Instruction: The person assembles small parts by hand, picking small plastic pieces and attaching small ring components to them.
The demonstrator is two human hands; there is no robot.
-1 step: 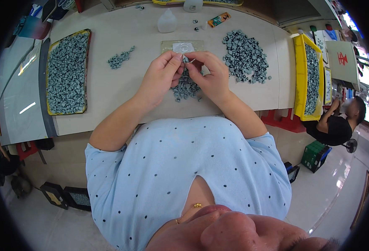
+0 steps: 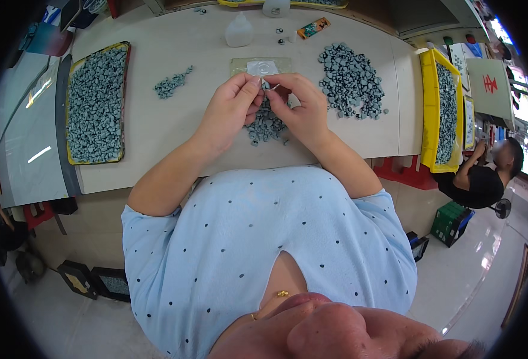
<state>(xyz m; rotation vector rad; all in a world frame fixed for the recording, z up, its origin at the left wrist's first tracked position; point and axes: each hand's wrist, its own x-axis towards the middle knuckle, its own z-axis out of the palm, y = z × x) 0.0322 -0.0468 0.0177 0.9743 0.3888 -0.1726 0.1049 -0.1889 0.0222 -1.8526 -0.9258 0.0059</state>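
Note:
My left hand (image 2: 233, 107) is closed, pinching a small grey-green piece (image 2: 266, 85) between thumb and fingertips. My right hand (image 2: 303, 106) meets it, its thumb and forefinger closed on a thin pale stick (image 2: 276, 87) whose tip is at the piece. What the stick is exactly is too small to tell. Right below my fingers lies a small pile of similar grey-green pieces (image 2: 266, 127), partly hidden by both hands. Just beyond my fingertips is a flat translucent pad (image 2: 285, 62) with a white sheet on it.
A larger pile of pieces (image 2: 351, 81) is at right, a small cluster (image 2: 169, 87) at left. A filled tray (image 2: 69, 128) stands far left, a yellow basket (image 2: 429, 113) far right. A white bottle (image 2: 239, 31) and an orange-green tube (image 2: 313, 28) are farther back. Another person (image 2: 476, 179) sits at right.

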